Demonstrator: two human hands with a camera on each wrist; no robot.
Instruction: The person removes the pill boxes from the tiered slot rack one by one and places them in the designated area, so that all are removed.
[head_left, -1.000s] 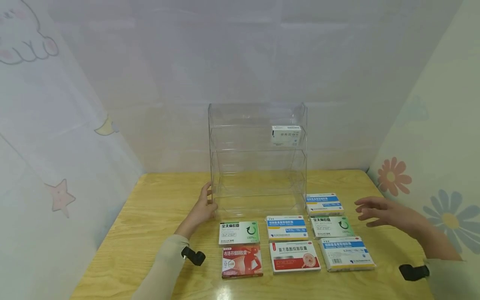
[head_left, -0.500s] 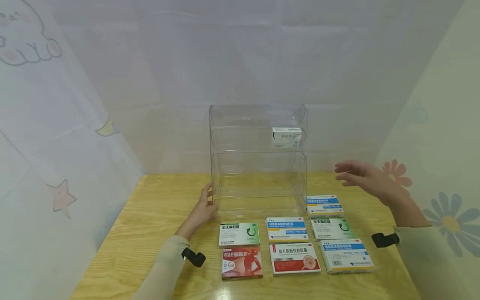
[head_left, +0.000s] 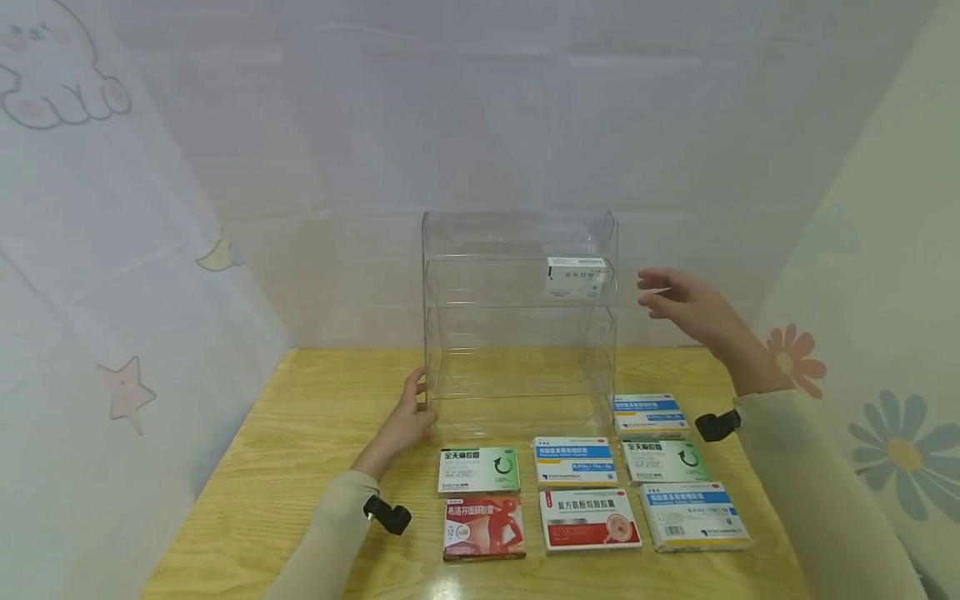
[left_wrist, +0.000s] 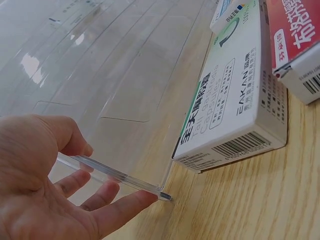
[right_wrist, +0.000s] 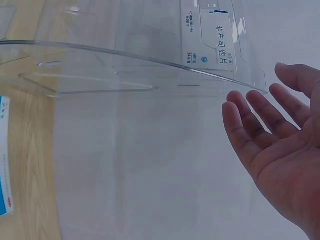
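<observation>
A clear acrylic tiered display rack (head_left: 517, 350) stands on the wooden table. My left hand (head_left: 408, 423) pinches the lower part of its left side panel; in the left wrist view the thumb lies over the panel's edge (left_wrist: 120, 175) and the fingers behind it. Beside the rack's upper right side, my right hand (head_left: 686, 308) is raised with fingers spread and nothing in it. In the right wrist view those fingertips come close to the side panel's edge (right_wrist: 125, 54). One white medicine box (head_left: 576, 277) sits in an upper tier, at its right end.
Several medicine boxes lie in front of the rack: a green-and-white box (head_left: 478, 469), a red box (head_left: 484, 527), a red-and-white box (head_left: 590, 519) and blue-and-white boxes, one (head_left: 696, 517) at front right. A cloth backdrop (head_left: 517, 125) rises behind the table.
My right hand has moved up and to the left, from beside the right-hand boxes to the rack's upper right side. The left hand keeps its hold on the rack.
</observation>
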